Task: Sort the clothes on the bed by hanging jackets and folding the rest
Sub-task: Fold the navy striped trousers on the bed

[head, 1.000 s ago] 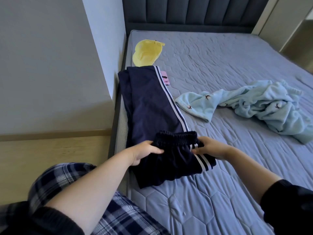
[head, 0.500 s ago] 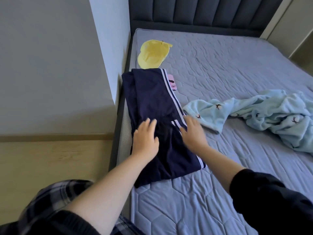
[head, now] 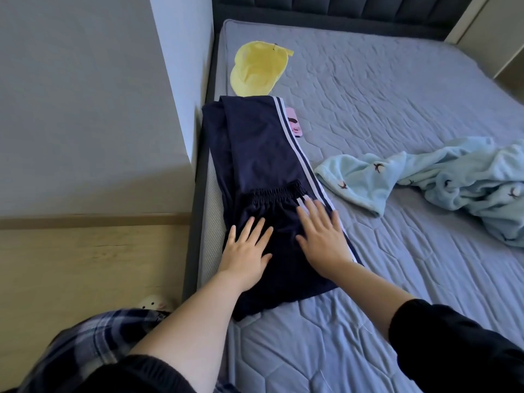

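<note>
Quilted grey mattress [head: 368, 321] fills the view. Navy track trousers [head: 255, 143] lie along its left edge, the waistband end folded over the legs. Both hands press flat on that fold, fingers straight, gripping nothing: left hand [head: 245, 251] on the plain side, right hand [head: 323, 236] by the white stripes. Such thin, slick fabric probably slides and springs open, so it is best pinched at the fold's two corners. Right of the trousers sprawls a pale blue fleece garment [head: 425, 177]; beyond them lies a yellow cap [head: 258, 69].

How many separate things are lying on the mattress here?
4: yellow cap at the far left, navy trousers along the left edge, pink object beside them, blue fleece at right. More may be hidden.
</note>
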A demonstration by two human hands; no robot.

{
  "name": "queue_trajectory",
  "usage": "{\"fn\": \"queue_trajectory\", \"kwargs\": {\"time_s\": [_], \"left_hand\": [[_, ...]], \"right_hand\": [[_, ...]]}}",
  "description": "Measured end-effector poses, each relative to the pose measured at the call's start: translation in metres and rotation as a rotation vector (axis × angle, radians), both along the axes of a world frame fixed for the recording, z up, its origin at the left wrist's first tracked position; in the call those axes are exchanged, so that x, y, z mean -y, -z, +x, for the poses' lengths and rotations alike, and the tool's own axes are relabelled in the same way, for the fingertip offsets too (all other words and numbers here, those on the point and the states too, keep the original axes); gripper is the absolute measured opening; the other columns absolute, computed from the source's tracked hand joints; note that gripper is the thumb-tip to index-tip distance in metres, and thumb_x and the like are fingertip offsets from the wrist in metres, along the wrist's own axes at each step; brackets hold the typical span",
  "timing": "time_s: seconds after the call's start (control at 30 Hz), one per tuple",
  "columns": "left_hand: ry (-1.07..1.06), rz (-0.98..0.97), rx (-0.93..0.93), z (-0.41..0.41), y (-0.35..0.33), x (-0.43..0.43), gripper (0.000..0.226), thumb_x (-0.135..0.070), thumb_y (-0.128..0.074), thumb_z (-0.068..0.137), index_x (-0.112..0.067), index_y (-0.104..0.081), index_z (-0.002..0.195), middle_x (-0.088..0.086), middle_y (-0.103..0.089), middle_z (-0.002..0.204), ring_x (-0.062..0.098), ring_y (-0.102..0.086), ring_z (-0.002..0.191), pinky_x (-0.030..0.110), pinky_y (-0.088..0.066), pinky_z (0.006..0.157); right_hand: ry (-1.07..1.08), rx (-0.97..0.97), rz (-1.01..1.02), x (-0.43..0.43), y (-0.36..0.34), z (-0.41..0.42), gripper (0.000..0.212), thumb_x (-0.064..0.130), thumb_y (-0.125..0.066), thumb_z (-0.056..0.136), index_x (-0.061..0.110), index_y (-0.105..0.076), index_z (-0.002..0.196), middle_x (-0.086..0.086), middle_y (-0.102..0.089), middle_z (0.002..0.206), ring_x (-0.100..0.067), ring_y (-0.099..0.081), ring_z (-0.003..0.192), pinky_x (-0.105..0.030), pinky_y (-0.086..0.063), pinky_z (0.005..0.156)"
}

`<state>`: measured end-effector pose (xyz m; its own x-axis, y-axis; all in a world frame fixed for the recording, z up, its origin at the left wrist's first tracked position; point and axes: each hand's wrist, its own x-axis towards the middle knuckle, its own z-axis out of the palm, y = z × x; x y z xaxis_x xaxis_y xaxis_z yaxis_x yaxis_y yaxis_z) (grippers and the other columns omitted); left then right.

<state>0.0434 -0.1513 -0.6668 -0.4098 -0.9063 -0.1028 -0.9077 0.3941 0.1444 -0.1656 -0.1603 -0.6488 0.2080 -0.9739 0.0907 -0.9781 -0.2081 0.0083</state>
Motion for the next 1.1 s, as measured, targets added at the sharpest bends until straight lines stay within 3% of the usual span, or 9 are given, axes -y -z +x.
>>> {"fn": "queue_trajectory", "kwargs": {"time_s": [0.1,0.23,0.53,0.63,0.73,0.83,0.93,1.0,1.1], "left_hand": [[0.019,-0.017,-0.004,-0.001,0.002,0.001,0.065,-0.049,-0.029,0.099,-0.025,-0.001,0.153,-0.002,0.010,0.161,0.018,0.015,0.147,0.048,0.003,0.117],[-0.027,0.020,-0.081,0.002,-0.001,0.004,0.064,-0.045,-0.028,0.100,-0.023,0.001,0.153,-0.003,0.012,0.160,0.013,0.015,0.146,0.046,0.001,0.117],[-0.099,0.155,-0.099,0.001,-0.012,0.009,0.064,-0.036,-0.039,0.099,-0.020,-0.008,0.153,0.001,0.007,0.161,0.016,0.010,0.147,0.049,-0.001,0.117],[-0.102,0.077,-0.170,0.002,-0.020,0.005,0.055,-0.030,-0.044,0.097,-0.020,-0.029,0.148,0.003,-0.006,0.160,0.019,0.001,0.147,0.046,-0.006,0.118],[-0.001,-0.052,-0.224,0.002,-0.036,0.000,0.041,-0.040,-0.049,0.092,-0.017,-0.058,0.124,0.004,-0.040,0.138,0.024,-0.032,0.133,0.035,-0.027,0.107],[0.175,0.104,-0.112,-0.013,-0.050,-0.013,0.067,-0.066,-0.051,0.082,-0.017,-0.054,0.128,0.003,-0.044,0.129,0.024,-0.040,0.123,0.038,-0.034,0.100],[0.186,0.427,0.325,-0.027,-0.046,-0.035,0.113,-0.069,-0.062,0.072,-0.014,-0.005,0.153,0.006,-0.001,0.160,0.026,-0.002,0.147,0.053,-0.014,0.115],[0.149,0.407,0.454,-0.031,-0.044,-0.046,0.110,-0.046,-0.067,0.080,-0.011,0.009,0.152,0.006,0.014,0.160,0.028,0.008,0.147,0.053,-0.016,0.115],[0.111,0.273,0.389,-0.036,-0.054,-0.048,0.071,-0.014,-0.057,0.088,-0.002,-0.021,0.148,0.016,-0.023,0.153,0.033,-0.026,0.140,0.041,-0.040,0.101]], "right_hand": [[-0.253,-0.121,0.021,0.012,0.001,0.006,0.063,0.042,-0.044,0.097,0.022,-0.021,0.152,0.000,-0.009,0.160,-0.022,-0.005,0.148,-0.050,-0.003,0.116],[-0.066,-0.165,0.261,0.045,0.000,-0.001,0.061,0.048,-0.024,0.101,0.029,0.003,0.153,0.011,0.007,0.160,-0.015,0.010,0.148,-0.050,0.007,0.116],[-0.022,-0.011,0.350,0.025,0.001,0.014,0.065,0.050,-0.028,0.099,0.024,-0.002,0.154,0.003,0.008,0.161,-0.017,0.009,0.148,-0.048,0.005,0.118],[-0.091,0.024,0.373,-0.006,-0.004,-0.001,0.070,0.056,-0.033,0.097,0.026,-0.005,0.154,0.001,0.008,0.161,-0.017,0.011,0.148,-0.044,0.008,0.118],[-0.253,-0.028,0.442,-0.033,-0.008,-0.021,0.087,0.073,-0.033,0.086,0.028,-0.003,0.153,0.007,0.016,0.157,-0.013,0.018,0.146,-0.037,0.014,0.115],[-0.375,-0.225,0.452,-0.046,-0.006,-0.032,0.104,0.083,-0.030,0.073,0.025,0.004,0.153,0.008,0.022,0.154,-0.012,0.019,0.144,-0.043,0.011,0.118],[-0.397,-0.344,0.449,-0.045,-0.005,-0.030,0.093,0.049,-0.052,0.084,0.019,0.002,0.154,-0.001,0.011,0.160,-0.020,0.008,0.148,-0.046,-0.002,0.120],[-0.411,-0.367,0.403,-0.044,-0.008,-0.024,0.079,0.017,-0.051,0.089,0.011,-0.006,0.153,-0.011,-0.004,0.161,-0.025,-0.006,0.148,-0.043,-0.013,0.119],[-0.426,-0.364,0.303,-0.041,-0.016,-0.019,0.058,0.001,-0.040,0.090,0.005,-0.028,0.147,-0.014,-0.030,0.153,-0.028,-0.031,0.139,-0.039,-0.029,0.111]]}}
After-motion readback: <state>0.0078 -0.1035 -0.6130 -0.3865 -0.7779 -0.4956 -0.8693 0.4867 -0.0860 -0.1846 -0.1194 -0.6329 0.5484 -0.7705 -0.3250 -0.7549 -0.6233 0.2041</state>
